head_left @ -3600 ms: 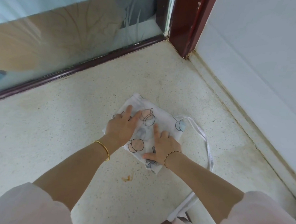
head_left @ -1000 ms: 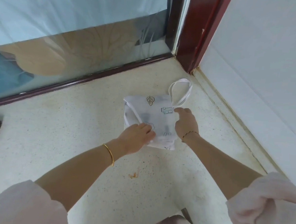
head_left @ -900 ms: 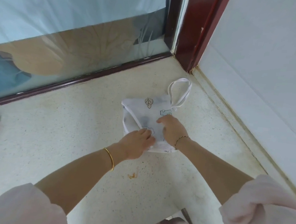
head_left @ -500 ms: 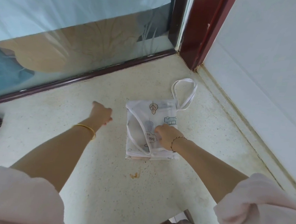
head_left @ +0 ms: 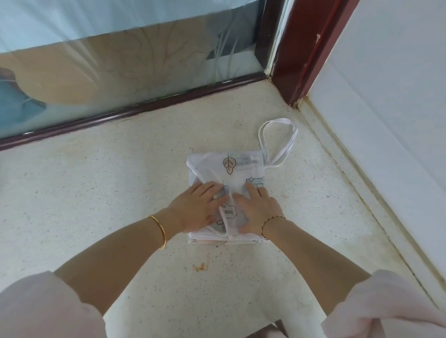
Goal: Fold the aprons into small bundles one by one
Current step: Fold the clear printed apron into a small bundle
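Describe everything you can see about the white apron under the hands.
The apron is folded into a flat, roughly rectangular bundle of several layers, lying on the speckled surface. Its fabric looks thin, white and slightly see-through, printed with a leaf outline and small drawings, edged with white binding. A white strap loop sticks out from its far right corner. The left hand and right hand press flat on its near half, side by side.
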The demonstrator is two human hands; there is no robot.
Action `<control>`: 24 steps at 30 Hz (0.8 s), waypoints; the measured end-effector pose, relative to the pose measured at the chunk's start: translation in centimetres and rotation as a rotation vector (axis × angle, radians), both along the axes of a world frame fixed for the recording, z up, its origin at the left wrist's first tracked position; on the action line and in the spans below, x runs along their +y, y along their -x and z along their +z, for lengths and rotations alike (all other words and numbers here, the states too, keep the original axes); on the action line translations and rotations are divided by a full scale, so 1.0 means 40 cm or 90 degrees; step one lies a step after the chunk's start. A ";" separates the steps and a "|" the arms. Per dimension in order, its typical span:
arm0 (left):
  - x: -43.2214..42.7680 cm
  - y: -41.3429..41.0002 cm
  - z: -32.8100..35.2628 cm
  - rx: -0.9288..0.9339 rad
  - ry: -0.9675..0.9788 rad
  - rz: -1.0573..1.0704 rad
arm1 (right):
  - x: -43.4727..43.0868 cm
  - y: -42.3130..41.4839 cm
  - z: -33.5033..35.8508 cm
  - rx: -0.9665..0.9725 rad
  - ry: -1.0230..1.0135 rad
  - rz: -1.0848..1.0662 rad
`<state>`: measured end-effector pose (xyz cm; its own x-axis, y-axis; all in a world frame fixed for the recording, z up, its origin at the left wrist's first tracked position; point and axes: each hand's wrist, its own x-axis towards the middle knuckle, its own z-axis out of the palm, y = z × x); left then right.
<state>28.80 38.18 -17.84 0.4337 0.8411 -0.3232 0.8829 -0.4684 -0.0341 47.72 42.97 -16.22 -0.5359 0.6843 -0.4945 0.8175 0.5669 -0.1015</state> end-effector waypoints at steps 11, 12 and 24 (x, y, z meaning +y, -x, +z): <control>-0.043 -0.008 0.005 -0.144 -0.211 -0.053 | -0.034 -0.088 -0.016 0.024 -0.011 0.112; -0.052 -0.012 0.004 -0.171 -0.162 -0.035 | -0.037 -0.086 -0.016 0.024 -0.011 0.110; -0.093 -0.020 -0.006 -0.227 -0.076 -0.005 | -0.067 -0.085 -0.011 0.063 -0.032 0.105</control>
<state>29.60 34.48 -18.08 0.5075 0.8602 -0.0502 0.8458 -0.4862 0.2197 51.10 40.29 -16.64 -0.6869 0.6059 -0.4013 0.7009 0.6984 -0.1451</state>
